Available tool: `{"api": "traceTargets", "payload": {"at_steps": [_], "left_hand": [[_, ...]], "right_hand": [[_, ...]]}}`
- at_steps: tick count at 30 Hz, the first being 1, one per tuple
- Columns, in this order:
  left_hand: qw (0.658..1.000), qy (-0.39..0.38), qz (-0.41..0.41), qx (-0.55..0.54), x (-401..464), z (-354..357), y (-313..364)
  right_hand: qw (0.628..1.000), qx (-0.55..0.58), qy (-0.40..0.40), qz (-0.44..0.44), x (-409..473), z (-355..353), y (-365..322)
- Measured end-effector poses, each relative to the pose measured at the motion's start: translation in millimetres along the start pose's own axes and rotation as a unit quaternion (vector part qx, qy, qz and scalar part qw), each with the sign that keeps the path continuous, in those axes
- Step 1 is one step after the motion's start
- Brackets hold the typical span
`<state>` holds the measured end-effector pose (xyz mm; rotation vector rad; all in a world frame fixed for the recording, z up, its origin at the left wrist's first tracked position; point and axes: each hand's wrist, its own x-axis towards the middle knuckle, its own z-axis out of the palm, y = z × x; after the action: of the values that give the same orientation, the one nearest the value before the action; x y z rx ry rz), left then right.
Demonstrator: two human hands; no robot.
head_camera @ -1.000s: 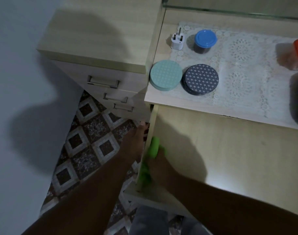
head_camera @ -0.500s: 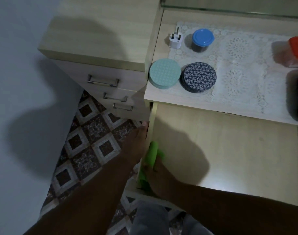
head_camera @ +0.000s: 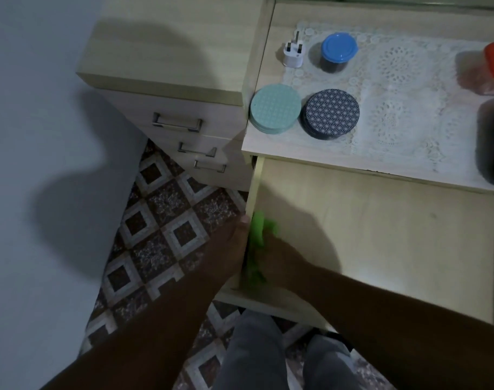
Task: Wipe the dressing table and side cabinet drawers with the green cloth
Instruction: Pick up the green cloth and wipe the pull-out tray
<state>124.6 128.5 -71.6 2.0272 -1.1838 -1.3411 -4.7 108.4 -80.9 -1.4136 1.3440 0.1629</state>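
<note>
shifted slightly up the open drawer (head_camera: 380,235) wall since a moment ago, right hand (head_camera: 279,254) grips green cloth (head_camera: 257,243); left hand (head_camera: 229,249) grasps wall outside; no writing legible.

Dressing table (head_camera: 271,142), lace mat (head_camera: 403,108), two round tins, plug
</note>
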Motion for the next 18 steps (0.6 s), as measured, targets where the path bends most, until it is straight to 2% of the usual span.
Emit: {"api": "traceTargets", "payload": {"at_steps": [2, 4, 6, 10, 13, 16, 18], "left_hand": [[0.998, -0.01, 0.02, 0.057, -18, 2, -9], [0.992, -0.033, 0.029, 0.117, -34, 5, -17], [0.983, -0.046, 0.024, 0.175, -45, 9, -27], [0.943, -0.057, -0.011, 0.327, -53, 14, -50], [0.947, -0.082, -0.008, 0.312, -50, 11, -56], [0.954, -0.119, 0.003, 0.277, -44, 5, -60], [0.953, -0.118, 0.008, 0.279, -41, 4, -64]], "right_hand": [[0.988, -0.125, -0.09, -0.012, -27, 8, 14], [0.97, -0.216, -0.105, -0.039, -40, 4, 26], [0.958, -0.261, -0.099, -0.061, -51, -8, 39], [0.982, -0.165, -0.094, 0.024, -94, -50, 93], [0.979, -0.143, -0.083, 0.115, -154, -103, 176], [0.972, -0.139, -0.017, 0.19, -215, -154, 259], [0.973, -0.123, 0.034, 0.193, -238, -169, 262]]}}
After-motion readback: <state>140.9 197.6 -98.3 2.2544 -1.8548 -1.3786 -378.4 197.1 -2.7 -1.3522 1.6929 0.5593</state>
